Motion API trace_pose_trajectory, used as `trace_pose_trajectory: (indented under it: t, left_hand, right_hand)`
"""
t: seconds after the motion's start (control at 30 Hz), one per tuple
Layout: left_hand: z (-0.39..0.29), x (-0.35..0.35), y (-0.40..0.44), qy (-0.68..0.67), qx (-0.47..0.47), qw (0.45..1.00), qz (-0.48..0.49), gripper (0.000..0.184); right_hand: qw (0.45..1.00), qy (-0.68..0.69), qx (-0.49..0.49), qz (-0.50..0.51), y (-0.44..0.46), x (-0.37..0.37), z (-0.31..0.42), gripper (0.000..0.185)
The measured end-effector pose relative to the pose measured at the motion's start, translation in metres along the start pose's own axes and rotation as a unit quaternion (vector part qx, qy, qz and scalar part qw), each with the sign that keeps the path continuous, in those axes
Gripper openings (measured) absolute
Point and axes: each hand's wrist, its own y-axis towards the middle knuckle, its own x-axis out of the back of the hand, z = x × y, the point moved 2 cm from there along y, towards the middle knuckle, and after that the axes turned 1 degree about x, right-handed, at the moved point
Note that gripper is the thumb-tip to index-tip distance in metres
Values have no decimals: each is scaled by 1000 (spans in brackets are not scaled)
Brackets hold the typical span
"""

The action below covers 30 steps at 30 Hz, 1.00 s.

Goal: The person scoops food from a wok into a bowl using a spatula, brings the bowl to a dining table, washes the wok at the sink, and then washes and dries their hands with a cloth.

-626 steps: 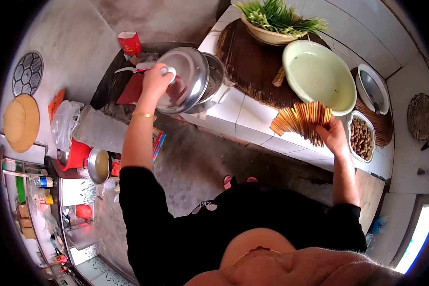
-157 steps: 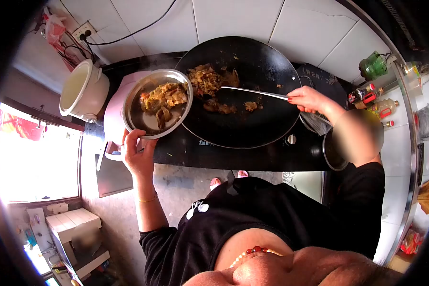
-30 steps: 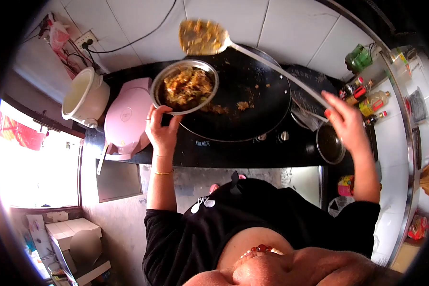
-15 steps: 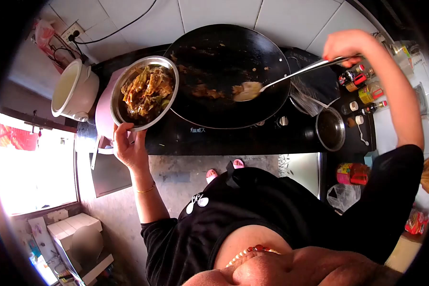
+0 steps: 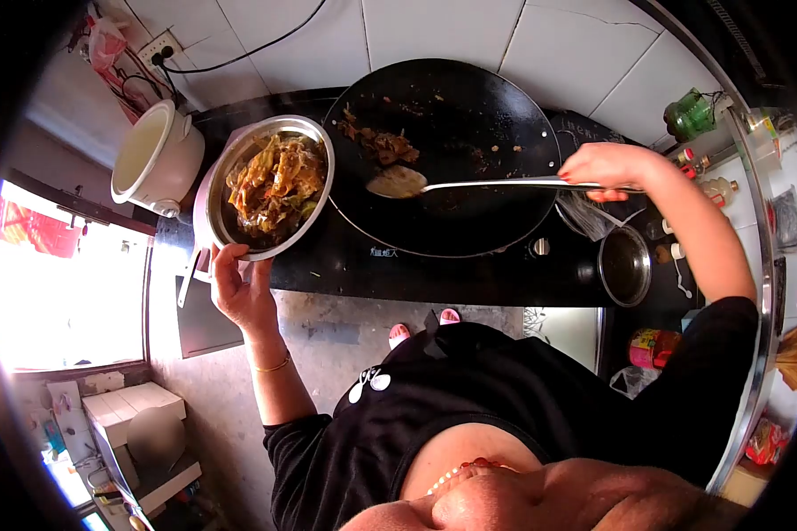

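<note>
My left hand [image 5: 242, 288] grips the near rim of a steel bowl [image 5: 326, 190], thumb and fingers closed on its edge. Cooked food [image 5: 277, 186], brown and orange with bits of green, fills the bowl, which sits left of the wok and tilts a little. My right hand [image 5: 600, 170] is wrapped around the long handle of a metal spatula [image 5: 496, 183]. The spatula's head lies inside the black wok [image 5: 469, 221], at its left side. Just beyond that head is a small heap of leftover food [image 5: 385, 144]. Scattered scraps cling to the wok's far wall.
A white pot [image 5: 155, 159] stands at the left by the wall socket [image 5: 161, 49]. Right of the wok sit a second steel bowl [image 5: 624, 265] and a stove knob [image 5: 540, 248]. Bottles [image 5: 717, 190] line the right wall; a red-and-yellow container [image 5: 653, 348] stands lower down.
My right hand has come down and left, sliding the spatula head leftward through the wok. Food scraps are now heaped at the wok's left. My left hand still holds the bowl.
</note>
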Motion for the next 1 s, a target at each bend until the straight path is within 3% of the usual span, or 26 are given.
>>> trace_pose_trajectory:
  t: [0.07, 0.23, 0.3, 0.4, 0.5, 0.57, 0.67, 0.77, 0.87, 0.9, 1.0]
  left_hand:
    - [-2, -5, -2, 4, -5, 1000, -1, 33]
    - [-2, -6, -7, -39, 10, 999, -8, 32]
    - [-2, -3, -12, -41, 20, 999, -11, 31]
    - [-8, 0, -20, -39, 19, 999, -25, 32]
    - [-3, 10, -30, -15, 18, 1000, 4, 32]
    - [-1, 18, -41, -11, 34, 999, 9, 31]
    - [6, 30, -50, 11, 29, 1000, 7, 32]
    - [10, 41, -54, 34, 37, 998, 39, 35]
    - [13, 46, -61, 86, 25, 995, 48, 35]
    - [15, 47, -64, 115, 13, 992, 50, 35]
    - [28, 47, -78, 115, 40, 991, 52, 35]
  right_hand:
    - [996, 66, 44, -40, 23, -7, -4, 30]
    - [991, 4, 29, -130, 4, 19, -21, 27]
    - [982, -66, 25, -174, -16, 40, -30, 25]
    - [959, -160, -54, -227, -16, 71, -46, 23]
    - [958, -201, -38, -203, 21, 96, -35, 19]
    - [956, -194, 44, -217, 41, 92, -10, 19]
    - [843, -279, 300, -349, 54, 81, 25, 18]
    - [841, -356, 161, -374, -3, 77, 81, 18]
    - [785, -413, 87, -454, -14, 70, 102, 16]
    - [794, -418, 44, -439, -10, 67, 113, 14]
    - [750, -438, 96, -487, -11, 36, 128, 15]
